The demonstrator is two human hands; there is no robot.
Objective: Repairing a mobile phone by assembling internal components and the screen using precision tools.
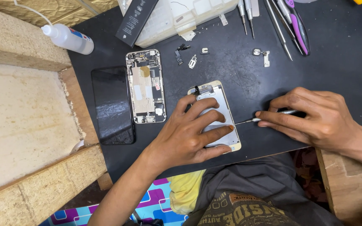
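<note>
A white plastic parts tray sits at the far edge of the black table, its contents too small to tell. The left hand spreads its fingers flat over the detached phone screen panel, pinning it down. The right hand pinches a slim screwdriver, fingers closed around it, tip at the panel's right edge. The opened phone body lies left of the fingers.

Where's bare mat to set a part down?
Free: black mat right of the screwdrivers, above the right hand; also between opened phone body and screen assembly. Crowded: top centre, small brackets beside the parts tray.
</note>
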